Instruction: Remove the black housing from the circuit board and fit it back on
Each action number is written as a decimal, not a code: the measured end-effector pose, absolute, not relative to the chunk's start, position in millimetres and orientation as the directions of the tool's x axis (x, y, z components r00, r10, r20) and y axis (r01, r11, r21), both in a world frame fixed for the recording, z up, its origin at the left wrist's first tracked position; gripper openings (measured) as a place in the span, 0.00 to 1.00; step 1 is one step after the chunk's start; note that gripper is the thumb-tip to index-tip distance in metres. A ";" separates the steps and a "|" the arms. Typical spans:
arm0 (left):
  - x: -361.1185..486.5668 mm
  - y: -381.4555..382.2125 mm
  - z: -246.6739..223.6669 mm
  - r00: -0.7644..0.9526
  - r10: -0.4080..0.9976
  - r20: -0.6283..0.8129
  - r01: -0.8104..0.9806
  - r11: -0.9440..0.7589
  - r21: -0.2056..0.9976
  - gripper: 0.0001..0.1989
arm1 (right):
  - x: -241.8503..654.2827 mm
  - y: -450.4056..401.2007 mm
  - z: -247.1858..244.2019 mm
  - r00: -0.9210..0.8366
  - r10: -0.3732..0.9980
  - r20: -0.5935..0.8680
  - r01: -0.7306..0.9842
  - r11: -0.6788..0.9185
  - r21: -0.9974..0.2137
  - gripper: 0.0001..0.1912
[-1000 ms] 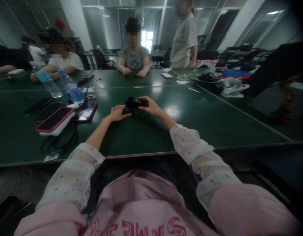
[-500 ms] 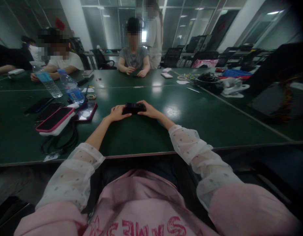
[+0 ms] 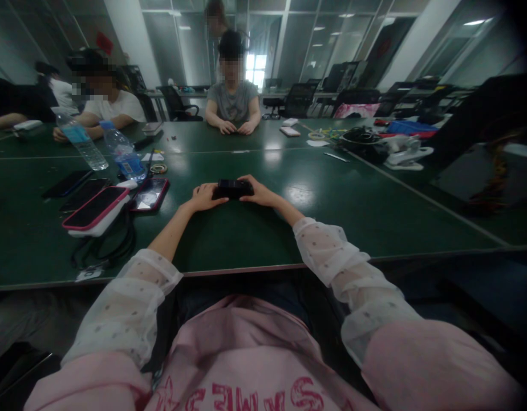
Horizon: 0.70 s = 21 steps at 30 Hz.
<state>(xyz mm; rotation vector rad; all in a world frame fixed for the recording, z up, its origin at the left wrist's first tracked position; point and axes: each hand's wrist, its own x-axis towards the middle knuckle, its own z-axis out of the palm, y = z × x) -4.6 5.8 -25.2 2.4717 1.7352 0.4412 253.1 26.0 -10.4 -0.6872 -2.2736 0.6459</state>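
Head view: from my remote seat I am seeing both bare hands reaching forward over the green table (image 3: 246, 240), its smooth top shining in patches. My left forearm is pointing toward 1 o'clock, my right toward 10 o'clock, so the wrists are converging. Between them, at 12 o'clock from the wearer's chest, a black block (image 3: 232, 189) is sitting lengthwise. My left hand (image 3: 205, 197) is gripping its 9 o'clock end, thumb lying along the near side; my right hand (image 3: 259, 192) is grasping its 3 o'clock end, fingers curving over the far side. The block is looking boxy and dark, its finer details merging into shadow.

Sheer white sleeves (image 3: 116, 305) with dark dots are bunching below the elbows, puffing out from pink cloth.

Toward 10 o'clock from the block, a blue-labelled bottle (image 3: 123, 153) of clear plastic is standing near a second clear bottle (image 3: 81, 140), both appearing to lean toward 11 o'clock; I am not making out their contents. At 9 o'clock, a pink-edged phone (image 3: 96, 209) is lying on something white.
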 end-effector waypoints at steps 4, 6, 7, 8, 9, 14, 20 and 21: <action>-4.8 6.1 -25.8 0.313 0.931 0.187 0.904 -0.353 0.243 0.40 | 253.1 25.2 -9.8 -0.639 0.629 0.443 0.296 0.733 -0.613 0.32; -4.8 6.1 -25.9 0.311 0.932 0.187 0.904 -0.351 0.244 0.40 | 253.0 24.9 -9.5 -0.642 0.627 0.441 0.290 0.731 -0.618 0.32; -4.8 6.1 -25.9 0.310 0.932 0.188 0.904 -0.350 0.244 0.40 | 253.0 24.8 -9.4 -0.644 0.625 0.441 0.287 0.732 -0.618 0.32; -4.8 6.0 -25.8 0.311 0.931 0.190 0.904 -0.352 0.245 0.40 | 252.9 24.8 -9.4 -0.644 0.625 0.442 0.287 0.733 -0.617 0.32; -4.8 6.0 -25.8 0.313 0.930 0.192 0.903 -0.354 0.245 0.40 | 252.8 24.9 -9.5 -0.644 0.624 0.443 0.288 0.734 -0.615 0.32; -5.2 6.4 -26.3 0.314 0.928 0.201 0.901 -0.358 0.246 0.39 | 252.4 26.4 -11.1 -0.642 0.620 0.451 0.297 0.743 -0.600 0.33; -5.8 7.9 -27.8 0.311 0.929 0.203 0.902 -0.355 0.245 0.39 | 252.7 26.1 -11.2 -0.641 0.621 0.452 0.301 0.744 -0.596 0.32; -5.8 7.8 -27.8 0.311 0.928 0.205 0.902 -0.356 0.245 0.39 | 252.8 25.9 -11.0 -0.643 0.621 0.448 0.302 0.744 -0.596 0.32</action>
